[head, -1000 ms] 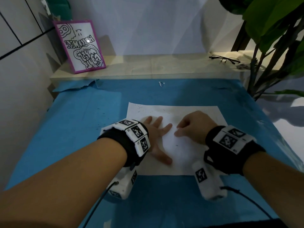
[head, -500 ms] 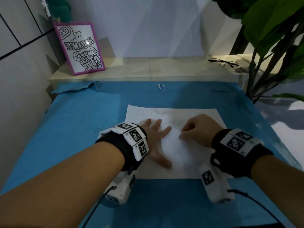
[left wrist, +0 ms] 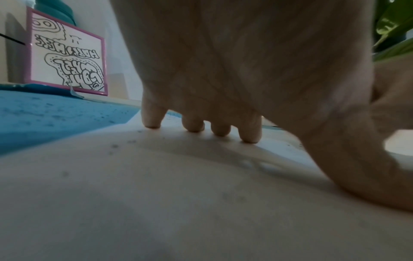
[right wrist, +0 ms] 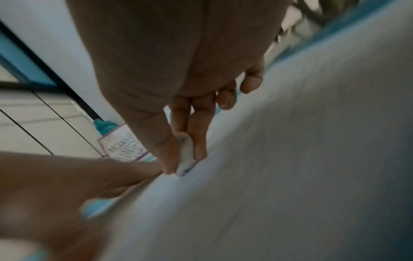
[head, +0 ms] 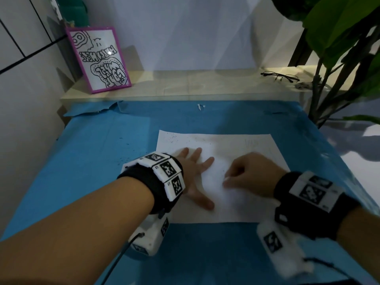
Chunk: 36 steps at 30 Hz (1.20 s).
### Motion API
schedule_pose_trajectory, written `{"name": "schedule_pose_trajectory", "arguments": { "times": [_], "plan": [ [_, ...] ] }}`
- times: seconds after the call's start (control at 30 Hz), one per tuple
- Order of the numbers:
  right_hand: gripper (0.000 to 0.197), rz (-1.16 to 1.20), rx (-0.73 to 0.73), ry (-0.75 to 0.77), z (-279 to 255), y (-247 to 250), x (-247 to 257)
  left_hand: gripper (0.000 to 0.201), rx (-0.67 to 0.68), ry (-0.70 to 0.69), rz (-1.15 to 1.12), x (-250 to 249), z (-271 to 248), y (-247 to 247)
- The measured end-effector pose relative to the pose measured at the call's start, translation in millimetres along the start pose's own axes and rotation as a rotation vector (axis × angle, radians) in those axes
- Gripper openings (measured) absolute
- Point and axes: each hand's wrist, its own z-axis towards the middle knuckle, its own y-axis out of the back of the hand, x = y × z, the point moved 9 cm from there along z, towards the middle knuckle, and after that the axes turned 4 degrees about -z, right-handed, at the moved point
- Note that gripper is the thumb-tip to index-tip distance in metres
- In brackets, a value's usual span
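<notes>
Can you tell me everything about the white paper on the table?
The white paper is one thin sheet lying flat on the blue table cover, long side toward the person. Dark specks dot its far left corner and faint marks show far right. The left hand presses on it with spread fingers; the right hand pinches a small white eraser whose tip touches it.

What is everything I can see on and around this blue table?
Rectangular paper sheet: one, white, flat on the table cover.
Table cover: one, blue, spread under the sheet.
Small flat eraser: one, white, tip on the sheet.
Framed line drawing: one, purple frame, leaning on ledge, far left.
Thin-rimmed glasses: one pair, black, ledge, far right.
Leafy plant: one, green, right side.
Marker-covered wrist bands: two, black and white, one per wrist.
Left hand: one, pressed flat on the sheet.
Right hand: one, pinches the eraser.
</notes>
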Motion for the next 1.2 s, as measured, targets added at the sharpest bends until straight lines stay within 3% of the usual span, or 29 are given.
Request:
{"name": "schedule_pose_trajectory", "arguments": {
  "times": [0.1, 0.17, 0.23, 0.3, 0.37, 0.47, 0.53, 0.6, 0.67, 0.77, 0.87, 0.93, 1.03, 1.13, 1.2],
  "plan": [
    [0.018, -0.080, -0.073, -0.013, 6, 15, -2, 0.121, 0.011, 0.003, -0.001, 0, 0, 1],
    [0.019, -0.105, 0.025, 0.082, -3, -9, 20, 0.123, 0.005, 0.005, 0.012, 1, 2, 0],
    [0.018, -0.087, 0.090, 0.070, -5, -14, 18, 0.123, 0.002, 0.002, 0.005, 1, 2, 0],
    [0.017, -0.099, 0.013, -0.026, 4, 12, -2, 0.122, 0.013, 0.000, -0.011, 0, 1, 0],
    [0.018, -0.140, -0.053, -0.024, 8, 21, -5, 0.121, 0.020, 0.005, -0.012, -1, 0, 1],
    [0.020, -0.152, 0.043, 0.115, -7, -9, 22, 0.121, 0.004, 0.003, 0.013, -3, -1, 2],
    [0.017, -0.161, 0.054, 0.080, -3, -5, 14, 0.121, 0.000, 0.001, 0.014, -4, -2, 2],
    [0.017, -0.203, -0.045, -0.006, 7, 20, 1, 0.120, 0.009, 0.002, 0.011, -4, -3, 2],
    [0.019, -0.247, -0.062, 0.029, 13, 18, 8, 0.120, 0.011, 0.006, 0.018, -4, -2, 2],
    [0.018, -0.242, 0.050, 0.138, 6, -11, 32, 0.122, 0.001, 0.011, 0.034, -2, -1, 2],
    [0.017, -0.243, -0.040, 0.024, 18, 17, 16, 0.121, 0.011, 0.006, 0.011, -2, -1, 1],
    [0.015, -0.278, -0.075, 0.057, 23, 19, 18, 0.121, 0.010, 0.005, 0.010, -2, -1, 1],
    [0.018, -0.224, 0.031, 0.165, 12, -10, 36, 0.121, -0.001, 0.003, 0.022, -2, 0, 2],
    [0.017, -0.196, -0.027, 0.062, 20, 9, 20, 0.120, 0.004, 0.003, 0.018, -3, -2, 2],
    [0.015, -0.260, -0.069, 0.084, 24, 11, 24, 0.119, 0.000, 0.003, 0.018, -3, -2, 2]
  ]
}}
